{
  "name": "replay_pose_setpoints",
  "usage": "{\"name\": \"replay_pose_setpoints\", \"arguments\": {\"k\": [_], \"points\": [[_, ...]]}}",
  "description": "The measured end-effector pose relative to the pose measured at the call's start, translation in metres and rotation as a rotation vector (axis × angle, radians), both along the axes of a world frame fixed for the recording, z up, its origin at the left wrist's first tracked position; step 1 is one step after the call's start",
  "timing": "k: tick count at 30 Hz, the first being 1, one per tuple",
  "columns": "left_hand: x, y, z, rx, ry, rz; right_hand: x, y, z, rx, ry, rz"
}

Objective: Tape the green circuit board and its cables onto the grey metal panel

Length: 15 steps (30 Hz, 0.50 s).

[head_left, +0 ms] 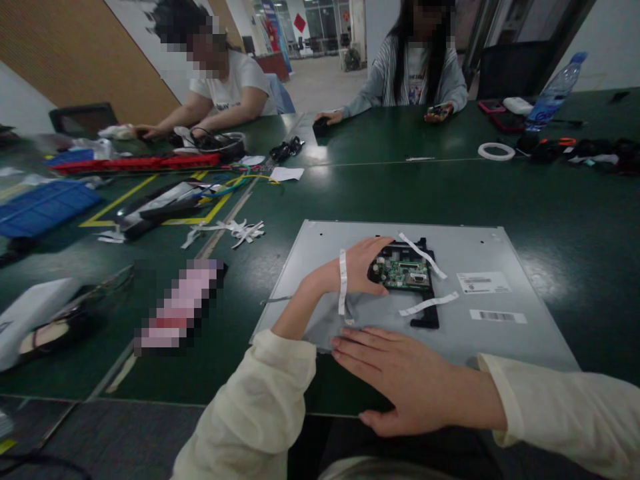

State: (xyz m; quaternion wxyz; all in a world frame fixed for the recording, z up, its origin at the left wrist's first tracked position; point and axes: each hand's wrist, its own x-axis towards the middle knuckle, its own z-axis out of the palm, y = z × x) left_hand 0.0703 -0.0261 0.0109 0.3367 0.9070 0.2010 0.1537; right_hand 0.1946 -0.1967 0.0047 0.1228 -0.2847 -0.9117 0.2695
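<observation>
The left hand (357,267) curves round the left end of a green circuit board (400,275), fingers along its far side and thumb at its near side; whether it grips firmly, I cannot tell. A white strip (343,283) crosses that hand. The right hand (407,373) holds nothing; its fingers are extended, their tips by the near edge of a grey panel (465,333).

The board sits in a black frame (425,321) on the panel, left of two white labels. Two more white strips lie at its right. The panel rests on a dark green table (575,260). To the left are a pile of white strips (245,232) and, farther left, a blue tray (50,207). At the far right stands a bottle (555,93). Two people sit across the table.
</observation>
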Motion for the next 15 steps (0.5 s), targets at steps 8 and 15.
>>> {"name": "replay_pose_setpoints", "arguments": {"k": [8, 15], "points": [[-0.0005, -0.0018, 0.0018, -0.063, 0.006, 0.031, 0.0011, -0.0005, 0.002, -0.002, -0.002, 0.005], [0.0004, 0.0029, -0.0047, -0.005, -0.009, 0.031, 0.0019, 0.0008, 0.0032, 0.014, 0.006, 0.017]]}}
